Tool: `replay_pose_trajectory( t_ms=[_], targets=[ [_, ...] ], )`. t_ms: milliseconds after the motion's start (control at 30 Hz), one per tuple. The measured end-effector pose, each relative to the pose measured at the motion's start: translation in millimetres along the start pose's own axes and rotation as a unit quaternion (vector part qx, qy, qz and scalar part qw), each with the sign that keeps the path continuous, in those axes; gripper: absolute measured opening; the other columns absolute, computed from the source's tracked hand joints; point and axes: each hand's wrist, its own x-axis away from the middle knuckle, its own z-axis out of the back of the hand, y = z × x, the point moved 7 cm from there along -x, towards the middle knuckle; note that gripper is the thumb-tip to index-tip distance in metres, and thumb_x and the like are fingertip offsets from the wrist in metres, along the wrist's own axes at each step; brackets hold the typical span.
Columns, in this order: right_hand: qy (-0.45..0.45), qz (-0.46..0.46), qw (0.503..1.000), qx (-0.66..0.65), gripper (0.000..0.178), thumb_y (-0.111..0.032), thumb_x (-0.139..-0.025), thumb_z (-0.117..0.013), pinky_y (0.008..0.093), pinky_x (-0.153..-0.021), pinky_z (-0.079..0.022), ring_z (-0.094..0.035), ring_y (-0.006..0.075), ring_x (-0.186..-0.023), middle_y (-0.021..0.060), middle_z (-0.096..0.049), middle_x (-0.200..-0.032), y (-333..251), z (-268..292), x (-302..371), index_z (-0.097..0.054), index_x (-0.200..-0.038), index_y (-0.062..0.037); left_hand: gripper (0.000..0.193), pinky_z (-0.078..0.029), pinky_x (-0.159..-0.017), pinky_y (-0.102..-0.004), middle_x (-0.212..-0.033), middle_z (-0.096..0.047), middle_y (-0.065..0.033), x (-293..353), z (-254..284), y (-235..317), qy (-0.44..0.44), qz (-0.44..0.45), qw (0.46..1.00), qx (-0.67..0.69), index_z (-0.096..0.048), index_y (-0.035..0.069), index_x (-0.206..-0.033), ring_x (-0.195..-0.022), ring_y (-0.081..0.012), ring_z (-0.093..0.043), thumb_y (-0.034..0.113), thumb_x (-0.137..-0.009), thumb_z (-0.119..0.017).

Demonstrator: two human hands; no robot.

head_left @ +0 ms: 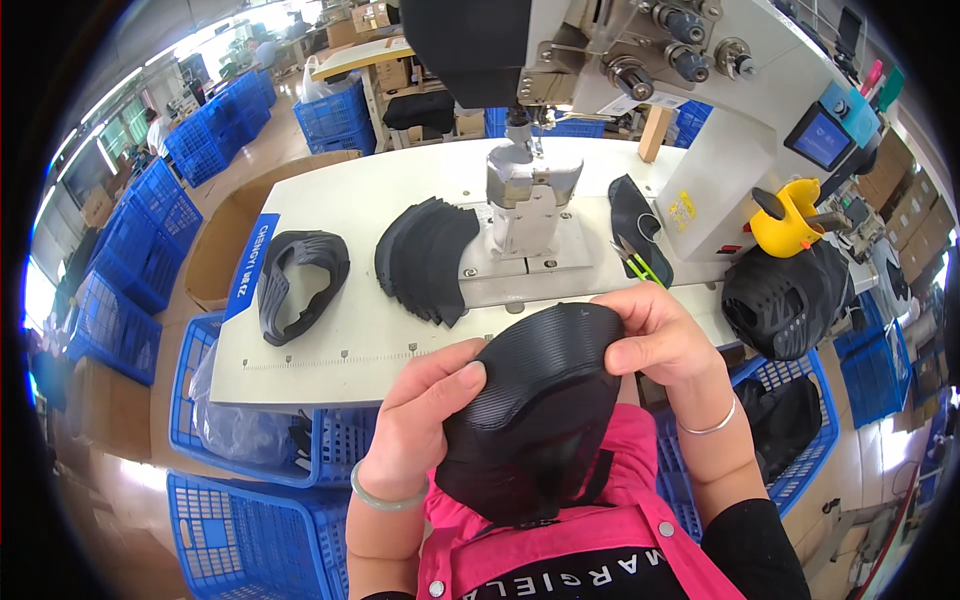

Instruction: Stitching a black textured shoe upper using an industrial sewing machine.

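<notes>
Between both hands, close to my body, I hold a black shoe upper [530, 450] with a ribbed band curving over its top end. My left hand [425, 410] grips its left edge, thumb on the ribbed face. At its upper right edge, my right hand [665, 340] pinches the material between thumb and fingers. Beyond it stands the post of a sewing machine [525, 210]. A fanned stack of black curved pieces [425, 260] lies left of the post, and a ring-shaped bundle of dark pieces [268, 300] sits farther left on the white table [350, 375].
Green-handled thread snips [642, 264] lie beside a dark piece right of the post. A yellow holder [790, 225] and a heap of black uppers [785, 300] are at the right. Blue crates [240, 530] stand below the table on both sides; a cardboard box [225, 245] is behind its left end.
</notes>
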Motion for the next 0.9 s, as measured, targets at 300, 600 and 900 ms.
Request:
replay_pose_trajectory(
  t_ms=[300, 600, 900],
  targets=[
    [0.043, -0.007, 0.999, -0.007, 0.053, -0.015, -0.067, -0.071, 0.0263, -0.078, -0.046, -0.060, 0.0185, -0.086, 0.0153, -0.062, -0.098, 9.6, 13.5, -1.6, -0.053, -0.106, 0.0142, 0.025, -0.042, -0.076, -0.0207, -0.095, -0.060, -0.0067, -1.9, -6.3, -2.4, -0.021, 0.025, 0.999, 0.015, -0.052, -0.008, -0.106, -0.087, -0.0088, -0.054, 0.009, -0.090, -0.043],
    [0.049, -0.028, 0.998, 0.010, 0.043, -0.011, -0.063, -0.072, 0.0216, -0.063, -0.043, -0.056, 0.0116, -0.071, 0.0085, -0.062, -0.083, 1.4, -2.9, -3.2, -0.058, -0.097, 0.0118, 0.029, -0.041, -0.070, -0.0191, -0.088, -0.059, -0.0013, -5.7, -5.8, -0.2, -0.058, 0.071, 0.990, -0.104, -0.056, -0.006, -0.106, -0.079, -0.0060, -0.051, 0.011, -0.083, -0.058],
    [0.056, -0.038, 0.998, 0.006, 0.033, -0.009, -0.060, -0.073, 0.0204, -0.057, -0.040, -0.053, 0.0096, -0.063, 0.0051, -0.059, -0.073, -0.3, -6.4, -4.0, -0.059, -0.084, 0.0090, 0.030, -0.042, -0.070, -0.0193, -0.087, -0.060, -0.0020, -5.1, -9.9, -4.2, -0.068, 0.054, 0.993, -0.085, -0.056, -0.006, -0.106, -0.079, -0.0057, -0.052, 0.007, -0.079, -0.062]
  ],
)
